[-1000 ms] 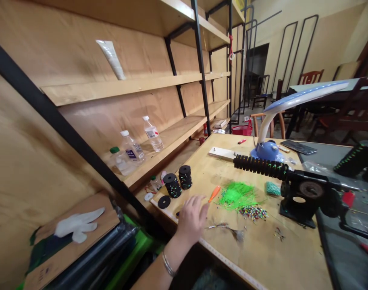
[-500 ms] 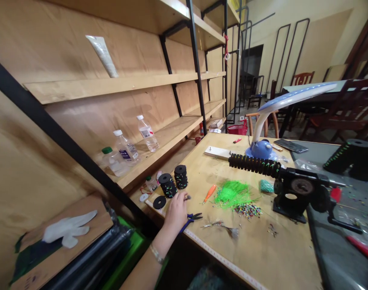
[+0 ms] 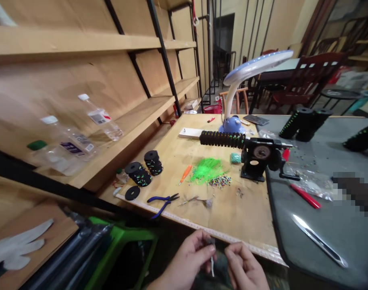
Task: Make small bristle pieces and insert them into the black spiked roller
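Both my hands are in front of the table's near edge. My left hand (image 3: 190,257) pinches a small dark-ended piece (image 3: 211,242) between thumb and fingers, with a thin whitish strand (image 3: 213,266) hanging from it. Its exact kind is too small to tell. Close to its right, my right hand (image 3: 246,268) has its fingertips pressed together; whatever they hold, if anything, is hidden. Beyond the hands lie blue-handled pliers (image 3: 168,199), jaws apart, and a wispy greyish tuft (image 3: 207,202) on the wooden table (image 3: 232,217).
Black spools (image 3: 152,162), bright green strands (image 3: 207,170), mixed beads (image 3: 220,181) and an orange-handled tool (image 3: 186,173) lie farther back. A hand-cranked black device (image 3: 256,159) and a lamp (image 3: 232,124) stand behind. On the grey mat (image 3: 292,225) rests a silvery blade-shaped tool (image 3: 319,240).
My left hand has moved from beside the black spools back to the near edge, carrying the small piece. My right hand has come into view. The view has turned rightward.
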### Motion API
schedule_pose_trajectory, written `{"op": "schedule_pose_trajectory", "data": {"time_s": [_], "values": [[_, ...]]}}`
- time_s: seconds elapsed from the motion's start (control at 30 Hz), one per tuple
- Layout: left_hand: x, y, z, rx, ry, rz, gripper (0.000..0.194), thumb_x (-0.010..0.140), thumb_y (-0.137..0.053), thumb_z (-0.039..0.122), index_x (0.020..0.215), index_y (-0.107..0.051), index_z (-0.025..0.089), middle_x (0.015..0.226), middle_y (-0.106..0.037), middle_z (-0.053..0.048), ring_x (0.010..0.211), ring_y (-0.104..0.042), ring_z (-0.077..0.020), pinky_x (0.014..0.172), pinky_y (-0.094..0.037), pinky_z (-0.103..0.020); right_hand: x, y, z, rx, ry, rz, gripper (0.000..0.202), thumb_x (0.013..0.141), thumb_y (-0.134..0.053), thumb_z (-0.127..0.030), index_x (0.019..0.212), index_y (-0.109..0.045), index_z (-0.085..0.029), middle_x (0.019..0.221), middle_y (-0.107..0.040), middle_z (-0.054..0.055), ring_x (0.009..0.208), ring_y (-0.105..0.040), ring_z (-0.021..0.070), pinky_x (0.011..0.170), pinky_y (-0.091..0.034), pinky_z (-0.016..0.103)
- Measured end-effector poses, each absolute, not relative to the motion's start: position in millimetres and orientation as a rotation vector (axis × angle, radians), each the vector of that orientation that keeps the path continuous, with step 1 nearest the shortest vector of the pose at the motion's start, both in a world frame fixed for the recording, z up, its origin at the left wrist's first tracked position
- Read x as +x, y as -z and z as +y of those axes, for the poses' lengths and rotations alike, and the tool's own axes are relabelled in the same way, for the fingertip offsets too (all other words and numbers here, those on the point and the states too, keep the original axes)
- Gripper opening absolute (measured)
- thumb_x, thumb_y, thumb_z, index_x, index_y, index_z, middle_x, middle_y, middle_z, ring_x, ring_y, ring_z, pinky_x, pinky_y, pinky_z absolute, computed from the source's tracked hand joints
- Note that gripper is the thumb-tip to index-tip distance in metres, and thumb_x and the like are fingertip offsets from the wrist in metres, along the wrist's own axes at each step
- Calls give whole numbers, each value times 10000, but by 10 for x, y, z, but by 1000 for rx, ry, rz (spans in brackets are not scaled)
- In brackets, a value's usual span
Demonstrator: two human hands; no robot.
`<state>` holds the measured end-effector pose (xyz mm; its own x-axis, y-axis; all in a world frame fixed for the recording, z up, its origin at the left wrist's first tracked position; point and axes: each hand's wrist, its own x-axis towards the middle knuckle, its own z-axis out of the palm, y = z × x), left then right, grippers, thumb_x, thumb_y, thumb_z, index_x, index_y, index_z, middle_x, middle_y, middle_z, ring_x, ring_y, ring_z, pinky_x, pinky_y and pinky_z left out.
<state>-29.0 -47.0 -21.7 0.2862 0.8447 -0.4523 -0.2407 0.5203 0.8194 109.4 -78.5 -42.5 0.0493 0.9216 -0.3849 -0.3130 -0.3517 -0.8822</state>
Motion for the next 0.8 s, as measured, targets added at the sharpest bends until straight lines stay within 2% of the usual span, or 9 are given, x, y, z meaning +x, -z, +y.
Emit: {"op": "schedule_pose_trajectory", "data": {"time_s": [0.13,0.4,0.8], "values": [[-151,367,-534,626,-777,987,384,660,-784,411,770,-521,153,683,-559,27,569,-519,-90,492,-397,-198,1105,441,-829,-1272,-1489,-687,490,697,-685,-647,689,-540,-180,457,-388,-104,399,-285,49,412,-220,179],[-151,356,-546,841,-721,1044,335,741,-706,420,767,-502,155,606,-563,30,531,-506,-89,510,-397,-209,1127,605,-804,-1275,-1488,-730,465,715,-684,-619,707,-572,-168,469,-504,-60,393,-351,59,405,-265,185],[-107,346,-578,985,-719,1102,342,770,-672,437,750,-456,173,640,-497,46,550,-469,-81,502,-383,-204,1157,572,-797,-1327,-1468,-819,481,700,-684,-635,720,-594,-163,443,-420,-90,395,-344,65,406,-256,189]]}}
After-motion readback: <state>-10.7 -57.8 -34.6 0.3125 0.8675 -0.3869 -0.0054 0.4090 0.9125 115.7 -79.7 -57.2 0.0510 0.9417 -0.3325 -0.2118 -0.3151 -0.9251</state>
